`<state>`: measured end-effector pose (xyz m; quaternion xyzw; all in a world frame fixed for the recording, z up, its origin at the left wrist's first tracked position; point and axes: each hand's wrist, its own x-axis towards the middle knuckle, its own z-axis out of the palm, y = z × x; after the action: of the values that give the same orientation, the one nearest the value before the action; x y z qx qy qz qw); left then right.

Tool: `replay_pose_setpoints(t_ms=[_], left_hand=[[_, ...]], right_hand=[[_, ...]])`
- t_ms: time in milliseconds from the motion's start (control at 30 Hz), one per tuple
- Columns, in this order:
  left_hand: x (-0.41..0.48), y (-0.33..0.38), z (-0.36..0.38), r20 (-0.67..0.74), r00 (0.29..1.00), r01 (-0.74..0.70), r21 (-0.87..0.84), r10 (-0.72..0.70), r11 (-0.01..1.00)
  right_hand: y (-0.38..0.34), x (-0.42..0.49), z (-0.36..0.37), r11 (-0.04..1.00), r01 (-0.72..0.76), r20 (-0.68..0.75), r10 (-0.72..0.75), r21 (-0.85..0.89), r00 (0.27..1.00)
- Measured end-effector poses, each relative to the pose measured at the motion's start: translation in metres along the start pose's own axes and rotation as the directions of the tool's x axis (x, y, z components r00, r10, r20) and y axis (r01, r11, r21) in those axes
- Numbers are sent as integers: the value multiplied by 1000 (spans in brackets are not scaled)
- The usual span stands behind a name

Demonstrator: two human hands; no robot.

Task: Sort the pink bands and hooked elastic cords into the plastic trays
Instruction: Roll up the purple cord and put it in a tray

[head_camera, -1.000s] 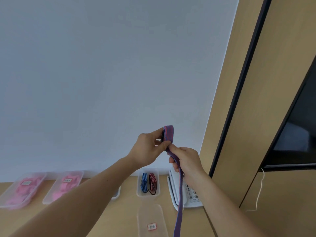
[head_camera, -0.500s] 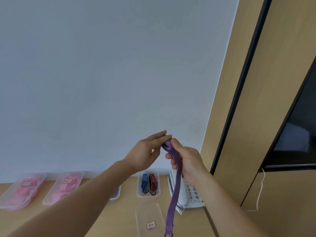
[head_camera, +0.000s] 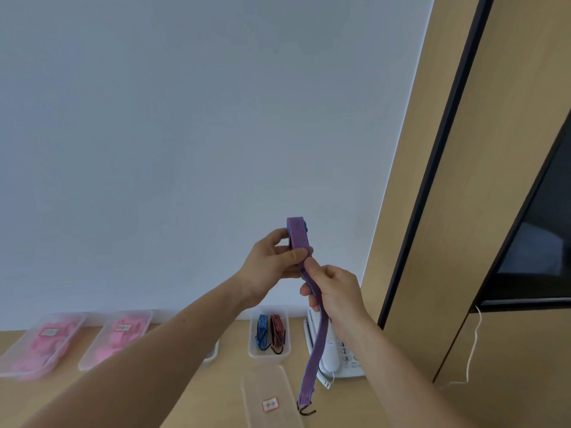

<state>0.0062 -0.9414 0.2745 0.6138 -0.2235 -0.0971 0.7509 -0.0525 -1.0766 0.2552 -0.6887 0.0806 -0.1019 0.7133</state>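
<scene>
A flat purple elastic cord point(head_camera: 318, 335) with red and blue stripes is held up in front of the wall. My left hand point(head_camera: 272, 267) pinches its folded top loop between thumb and fingers. Just below, my right hand point(head_camera: 335, 293) grips the strap, whose free end hangs down to a dark hook point(head_camera: 306, 409). On the desk behind stands an open clear tray point(head_camera: 269, 353) holding a folded blue cord point(head_camera: 262, 332) and a red one point(head_camera: 277, 332). Two lidded trays of pink bands point(head_camera: 43, 344) point(head_camera: 119, 336) sit at the left.
A clear lid with a red-edged label point(head_camera: 270, 404) lies on the wooden desk in front of the cord tray. A white desk telephone point(head_camera: 338, 353) stands at the right against a wooden cabinet panel point(head_camera: 463, 242). A thin white cable point(head_camera: 472, 344) hangs beside it.
The cord's folded top has grown into a taller loop above my left hand. My right hand slid down the strap, and the hanging end with its hook rose into view.
</scene>
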Motion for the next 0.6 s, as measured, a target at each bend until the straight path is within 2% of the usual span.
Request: replay_pose_setpoints(t_ms=[133,233,300,400,467,533,600], left_hand=[[0,1,2,-3,995,-102,164,104,981],[0,-4,1,2,976,-203,355,217,912],[-2,-9,1,56,947,-300,510,317,806],[-3,-13,0,185,872,-421,755,453,502],[-3,-15,-5,242,825,-449,829,511,333],[-3,-19,-10,284,804,-477,833,523,280],[-3,-22,-12,299,823,-484,814,483,321]], right_hand=[[-3,0,0,1000,-27,-15,27,-12,1000],[-6,3,-2,998,-61,-4,61,30,998],[-9,4,-3,995,-90,16,89,42,996],[-13,6,-7,980,-163,77,155,111,985],[-14,8,-10,970,-199,141,179,142,974],[-14,9,-11,972,-190,176,165,135,970],[-14,8,-12,977,-161,177,136,136,975]])
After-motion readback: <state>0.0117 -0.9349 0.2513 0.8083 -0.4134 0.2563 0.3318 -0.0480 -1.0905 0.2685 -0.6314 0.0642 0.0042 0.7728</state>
